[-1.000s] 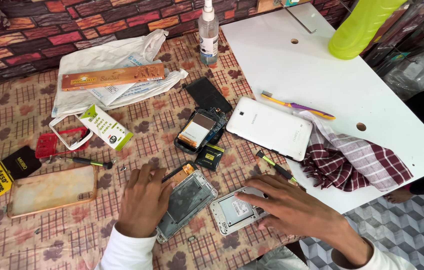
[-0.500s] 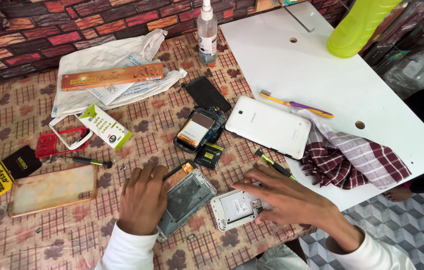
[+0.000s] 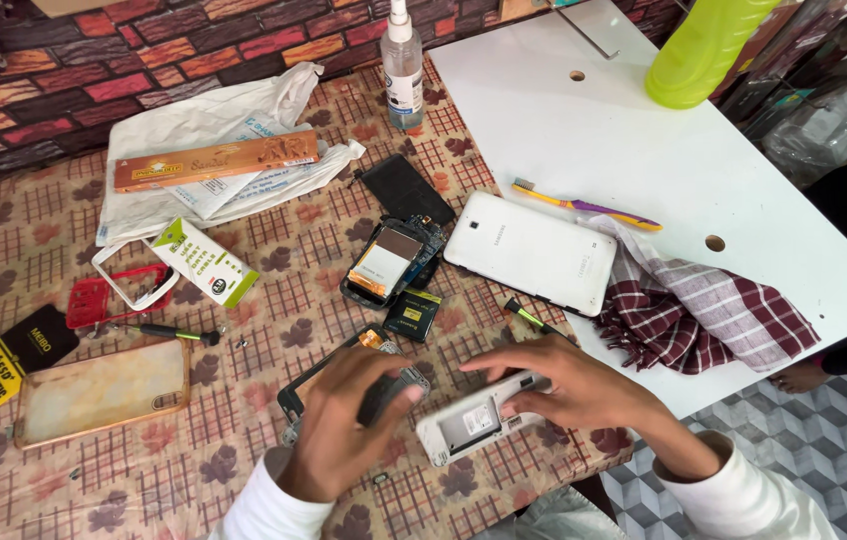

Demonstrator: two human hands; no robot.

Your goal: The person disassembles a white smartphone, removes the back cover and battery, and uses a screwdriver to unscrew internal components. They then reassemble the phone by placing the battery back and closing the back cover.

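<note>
My left hand (image 3: 349,420) grips an opened dark phone body (image 3: 306,392) lying on the patterned tablecloth, fingers curled over its right side. Right beside it my right hand (image 3: 569,385) holds a white phone frame (image 3: 472,425), thumb and fingers along its upper edge, tilting it up off the cloth. The two phone parts sit close together at the table's near edge. An orange flex piece (image 3: 374,340) pokes out above my left hand.
Behind lie a small black battery (image 3: 414,313), another opened phone (image 3: 389,262), a white tablet (image 3: 532,250), a toothbrush (image 3: 584,205), a checked cloth (image 3: 704,310), a screwdriver (image 3: 169,332), a gold phone case (image 3: 99,392), a spray bottle (image 3: 403,65) and a green bottle (image 3: 699,50).
My right hand has drawn in from flat on the cloth and closed on the white frame, lifting its edge. My left hand has slid right over the dark phone body.
</note>
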